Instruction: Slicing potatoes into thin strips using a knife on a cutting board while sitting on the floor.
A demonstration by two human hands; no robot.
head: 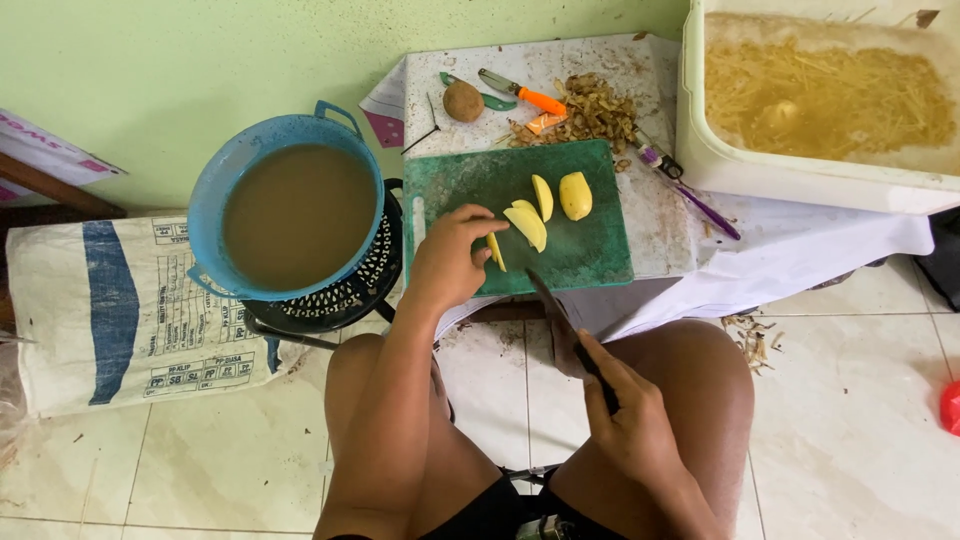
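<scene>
My left hand (447, 257) rests on the green cutting board (590, 262), its fingers pinching a thin yellow potato slice (496, 250). Beside it lie a wider potato wedge (527, 225), a narrow slice (542, 196) and a peeled potato half (575, 195). My right hand (628, 420) grips the handle of a large knife (556, 314), whose blade points up toward the board's near edge, over my lap. The blade is not touching the potato pieces.
A blue pot of brown water (296, 215) sits on a black stand at left. An unpeeled potato (463, 101), orange-handled knife (522, 93), peelings (594, 110) and a purple peeler (690, 193) lie behind the board. A white tub of potato strips in water (800, 172) is right. A printed sack (120, 310) lies on the floor.
</scene>
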